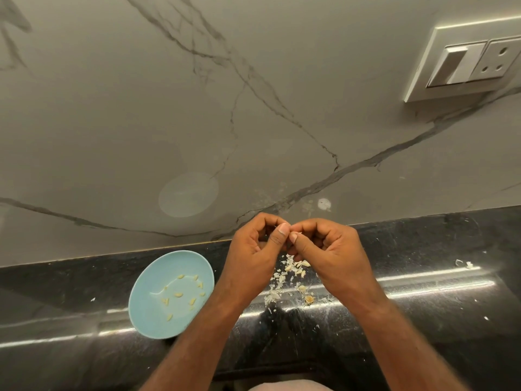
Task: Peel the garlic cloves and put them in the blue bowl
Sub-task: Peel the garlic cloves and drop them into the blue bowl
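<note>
— Any writing to go on?

— Very little. The white switch plate on the marble wall, upper right, has a rocker switch and a three-hole socket. Any marking on it is too small to tell.

— How are the hands placed?

— Both forearms come up from the bottom of the view and converge over the black counter, near its back edge. The left hand has its fingers curled into a loose ring, with the thumb pointing up and the nail facing the camera. The right hand mirrors it, and the two thumb tips are almost touching.

— What are they holding?

— A garlic clove, pinched between the thumbs and bent forefingers of both hands. Only a pale sliver shows beside the right thumbnail; the fingers hide the rest.

— Where is the bowl?

— The blue bowl sits on the counter just beside the left forearm, on its left, without touching it. About a dozen small yellowish peeled cloves lie scattered across its floor.

— And the rest of the garlic?

— A pile of papery skins and cloves lies on the counter beneath the hands, between the two wrists. A brownish root stub lies at its near edge. A few stray flakes lie well off to the right.
</note>
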`<state>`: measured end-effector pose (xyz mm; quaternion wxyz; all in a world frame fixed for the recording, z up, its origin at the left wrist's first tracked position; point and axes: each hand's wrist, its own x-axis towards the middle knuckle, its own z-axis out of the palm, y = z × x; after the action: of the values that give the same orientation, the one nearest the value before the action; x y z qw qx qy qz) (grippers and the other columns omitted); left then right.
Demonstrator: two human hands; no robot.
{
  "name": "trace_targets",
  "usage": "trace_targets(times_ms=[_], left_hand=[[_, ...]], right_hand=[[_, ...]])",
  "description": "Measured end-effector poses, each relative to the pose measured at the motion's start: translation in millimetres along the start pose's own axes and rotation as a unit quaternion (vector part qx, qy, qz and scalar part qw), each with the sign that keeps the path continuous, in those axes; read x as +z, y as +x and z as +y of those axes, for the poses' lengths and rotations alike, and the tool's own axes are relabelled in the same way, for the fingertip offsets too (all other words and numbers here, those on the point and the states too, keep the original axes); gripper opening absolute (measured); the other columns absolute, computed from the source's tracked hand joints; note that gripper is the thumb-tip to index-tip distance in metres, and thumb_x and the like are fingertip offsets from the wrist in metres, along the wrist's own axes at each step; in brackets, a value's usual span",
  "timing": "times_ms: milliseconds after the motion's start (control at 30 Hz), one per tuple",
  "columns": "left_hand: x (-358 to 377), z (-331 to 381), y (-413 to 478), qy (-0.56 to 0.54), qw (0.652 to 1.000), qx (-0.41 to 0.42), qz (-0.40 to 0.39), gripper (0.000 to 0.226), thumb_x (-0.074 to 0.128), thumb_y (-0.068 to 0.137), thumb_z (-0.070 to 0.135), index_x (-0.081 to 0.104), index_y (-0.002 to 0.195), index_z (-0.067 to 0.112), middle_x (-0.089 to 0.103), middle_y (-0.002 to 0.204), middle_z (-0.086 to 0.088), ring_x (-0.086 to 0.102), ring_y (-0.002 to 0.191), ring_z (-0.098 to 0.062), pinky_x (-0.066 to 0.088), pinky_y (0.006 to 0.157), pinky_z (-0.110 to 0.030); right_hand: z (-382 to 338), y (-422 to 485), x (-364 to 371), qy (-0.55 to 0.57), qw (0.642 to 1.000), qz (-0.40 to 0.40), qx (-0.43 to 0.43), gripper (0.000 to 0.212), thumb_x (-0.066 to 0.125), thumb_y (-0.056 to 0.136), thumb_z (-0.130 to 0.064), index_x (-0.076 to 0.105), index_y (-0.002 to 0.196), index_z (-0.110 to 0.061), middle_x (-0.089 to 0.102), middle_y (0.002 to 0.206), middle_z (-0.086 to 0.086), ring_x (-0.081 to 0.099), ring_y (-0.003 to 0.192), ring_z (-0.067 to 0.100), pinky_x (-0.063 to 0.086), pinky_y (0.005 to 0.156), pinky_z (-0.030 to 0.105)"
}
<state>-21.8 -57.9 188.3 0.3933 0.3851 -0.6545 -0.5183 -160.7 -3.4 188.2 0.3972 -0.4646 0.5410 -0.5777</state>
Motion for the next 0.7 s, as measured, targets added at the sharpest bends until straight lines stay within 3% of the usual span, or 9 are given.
trace_targets(times_ms=[267,400,567,700], left_hand=[[11,-4,-7,-0.068,0.996,-0.041,0.05,0.011,0.062,0.097,0.015,0.071,0.091,0.014,0.072,0.082,-0.002,0.068,0.078,-0.012,0.054,0.072,-0.025],[12,-4,-6,-0.071,0.995,-0.048,0.047,0.012,0.062,0.096,0.015,0.071,0.089,0.016,0.071,0.079,0.0,0.065,0.074,-0.008,0.052,0.069,-0.023],[15,-4,-8,-0.096,0.993,-0.056,0.045,0.016,0.063,0.095,0.017,0.073,0.085,0.024,0.071,0.084,-0.006,0.066,0.081,-0.018,0.057,0.077,-0.033],[18,0,-10,-0.166,0.981,-0.086,0.051,0.008,0.061,0.096,0.01,0.067,0.094,0.006,0.063,0.063,0.007,0.055,0.053,0.0,0.046,0.052,-0.015]], right_hand=[[4,-2,3,-0.037,0.999,0.016,-0.011,0.01,0.069,0.092,-0.008,0.074,0.091,-0.016,0.076,0.08,-0.003,0.073,0.074,0.011,0.057,0.068,0.021],[4,-2,4,-0.046,0.998,0.031,-0.011,0.008,0.072,0.09,-0.011,0.073,0.085,-0.016,0.073,0.072,-0.004,0.067,0.064,0.007,0.054,0.061,0.019],[3,-2,8,-0.025,0.998,0.059,-0.012,0.012,0.075,0.088,-0.011,0.071,0.077,-0.015,0.067,0.061,-0.003,0.056,0.054,0.004,0.048,0.054,0.017],[2,-3,9,-0.005,0.998,0.065,0.005,0.011,0.074,0.088,-0.013,0.071,0.077,-0.015,0.067,0.064,0.0,0.058,0.057,0.01,0.051,0.056,0.022]])
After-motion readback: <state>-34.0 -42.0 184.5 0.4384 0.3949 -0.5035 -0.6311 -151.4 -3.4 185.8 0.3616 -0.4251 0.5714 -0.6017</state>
